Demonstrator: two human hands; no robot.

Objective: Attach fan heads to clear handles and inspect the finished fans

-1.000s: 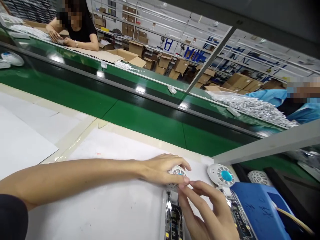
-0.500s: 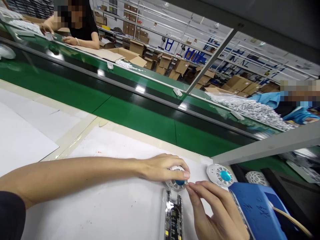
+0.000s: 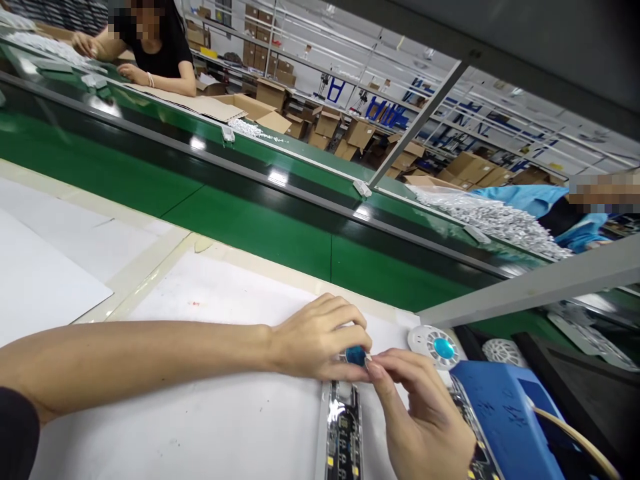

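Observation:
My left hand [image 3: 315, 340] covers a small round white part with a shiny blue centre [image 3: 356, 355] and holds it against the white work mat [image 3: 210, 400]. My right hand [image 3: 415, 413] comes up from below, and its fingertips pinch at the part's right edge beside the blue centre. Just below the part lies a long white housing with an exposed circuit board [image 3: 343, 433]. A second round white part with a blue centre [image 3: 433, 347] lies on the mat to the right, apart from both hands.
A blue box [image 3: 505, 420] stands at the lower right with a cable. A green conveyor belt [image 3: 260, 227] runs behind the mat. Across it two other people work by cardboard boxes and a heap of small white parts [image 3: 495, 220]. A grey metal frame bar [image 3: 530, 287] slants overhead.
My left hand has closed further over the round part, hiding its white rim. My right fingertips have moved left onto it. The view has shifted slightly.

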